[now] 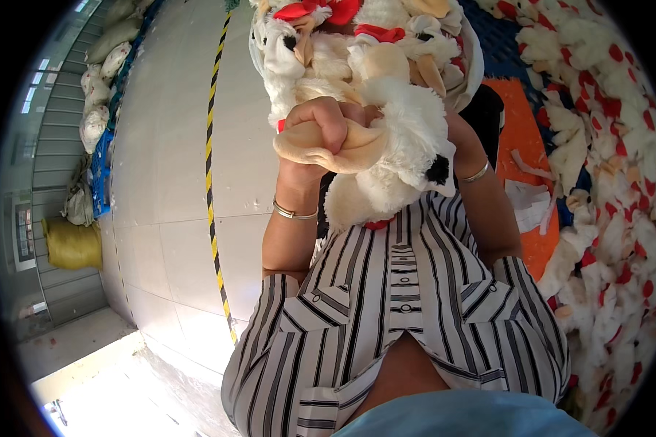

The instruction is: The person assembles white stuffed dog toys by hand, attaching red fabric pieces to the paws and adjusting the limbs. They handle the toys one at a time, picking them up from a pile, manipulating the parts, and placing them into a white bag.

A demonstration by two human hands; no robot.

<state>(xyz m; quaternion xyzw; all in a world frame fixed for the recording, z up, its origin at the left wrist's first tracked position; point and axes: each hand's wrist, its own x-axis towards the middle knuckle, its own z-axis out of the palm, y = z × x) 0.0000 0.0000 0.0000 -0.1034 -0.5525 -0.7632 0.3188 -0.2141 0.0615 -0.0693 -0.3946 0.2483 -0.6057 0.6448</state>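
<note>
Seemingly unfinished, 1 limp plush skin (408,127) fills the clenched grip of the left hand (319,120), the right hand's (461,137) being indiscernible, more skins (324,62) left.

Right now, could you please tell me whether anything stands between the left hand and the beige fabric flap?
Nothing visible does: the left hand has its fingers curled onto the beige fabric flap, beside the white plush piece. That piece hides most of the right hand.
</note>
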